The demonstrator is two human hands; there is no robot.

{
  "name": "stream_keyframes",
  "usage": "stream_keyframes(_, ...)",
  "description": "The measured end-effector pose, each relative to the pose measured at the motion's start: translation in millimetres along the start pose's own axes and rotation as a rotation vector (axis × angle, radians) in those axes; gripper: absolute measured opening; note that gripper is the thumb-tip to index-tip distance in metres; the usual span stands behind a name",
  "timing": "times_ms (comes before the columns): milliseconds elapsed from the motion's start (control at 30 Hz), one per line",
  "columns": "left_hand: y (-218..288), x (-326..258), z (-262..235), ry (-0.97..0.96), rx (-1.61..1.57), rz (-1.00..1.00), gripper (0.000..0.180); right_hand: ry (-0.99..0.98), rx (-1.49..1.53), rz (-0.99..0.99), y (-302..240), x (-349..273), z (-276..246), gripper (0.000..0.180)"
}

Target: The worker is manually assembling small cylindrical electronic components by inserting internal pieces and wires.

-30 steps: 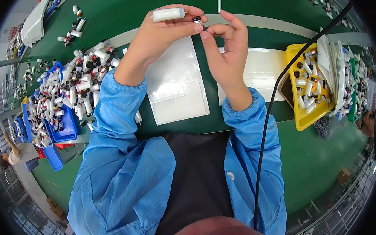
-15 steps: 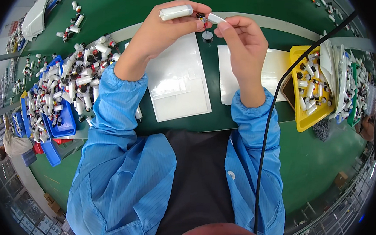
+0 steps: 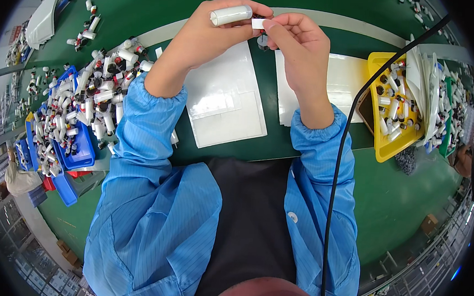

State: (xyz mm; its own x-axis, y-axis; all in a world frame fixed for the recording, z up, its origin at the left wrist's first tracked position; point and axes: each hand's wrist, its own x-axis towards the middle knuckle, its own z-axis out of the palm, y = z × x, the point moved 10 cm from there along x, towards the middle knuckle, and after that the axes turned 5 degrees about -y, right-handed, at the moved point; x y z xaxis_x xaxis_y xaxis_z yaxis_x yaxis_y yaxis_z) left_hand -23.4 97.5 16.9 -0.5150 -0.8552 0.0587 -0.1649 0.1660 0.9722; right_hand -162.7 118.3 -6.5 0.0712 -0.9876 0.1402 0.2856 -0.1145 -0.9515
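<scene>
My left hand (image 3: 203,40) is closed around a white translucent cylinder (image 3: 232,16), which lies across the top of the fingers. A dark part at the cylinder's far end is mostly hidden between the two hands. My right hand (image 3: 303,51) pinches a small white label-like strip (image 3: 258,24) between thumb and forefinger, up against that dark part. Just below the fingertips shows a small grey disc (image 3: 262,42), partly covered. Under my hands lies a white sheet (image 3: 230,128) with a glossy film; further white sheets (image 3: 286,105) lie under my right forearm.
At left, many white cylinders with black or red ends are heaped on the green bench around a blue tray (image 3: 85,152). A yellow tray (image 3: 382,151) with similar pieces stands at right. A black cable (image 3: 337,176) hangs in front of my right side.
My right hand has shifted slightly left and up, and the white strip now sits flatter, closer to the dark part. My left hand with the cylinder has moved a little right.
</scene>
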Motion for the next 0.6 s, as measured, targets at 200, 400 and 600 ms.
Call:
stream_keyframes(200,0.2,0.3,0.5,-0.013,0.041,0.035,0.032,-0.02,0.046,0.033,7.5,1.2,1.3,0.012)
stream_keyframes(400,1.6,-0.4,3.6,-0.043,0.026,0.037,0.033,0.026,-0.003,0.046,9.1,0.5,-1.0,0.013)
stream_keyframes(600,-2.0,1.0,3.3,-0.044,-0.104,0.062,0.027,0.042,-0.035,0.041,6.1,-0.5,-1.6,0.015)
